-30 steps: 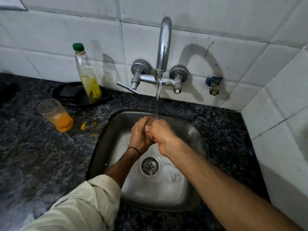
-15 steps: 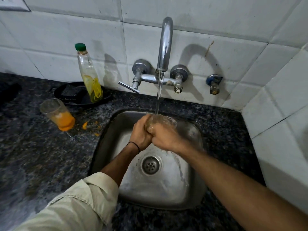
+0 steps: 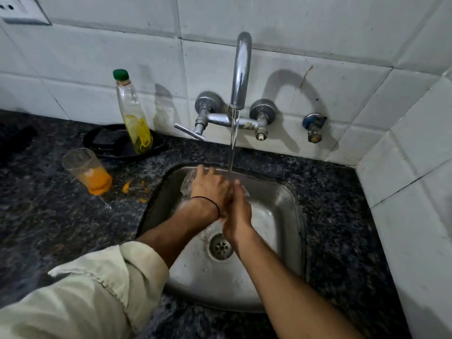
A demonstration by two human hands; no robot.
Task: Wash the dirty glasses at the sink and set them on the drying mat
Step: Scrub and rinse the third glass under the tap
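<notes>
So that water [image 3: 232, 148] rinses it, left hand [image 3: 210, 189] grips the glass [image 3: 187, 185] underneath; adjoining right hand [image 3: 238, 212]'s grip is unclear.

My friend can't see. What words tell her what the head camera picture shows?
Over a steel sink, a left hand holds a clear glass under water running from the tap, with the right hand pressed beside it. On the dark counter to the left stand a dirty glass with orange dregs and a green-capped bottle.
</notes>
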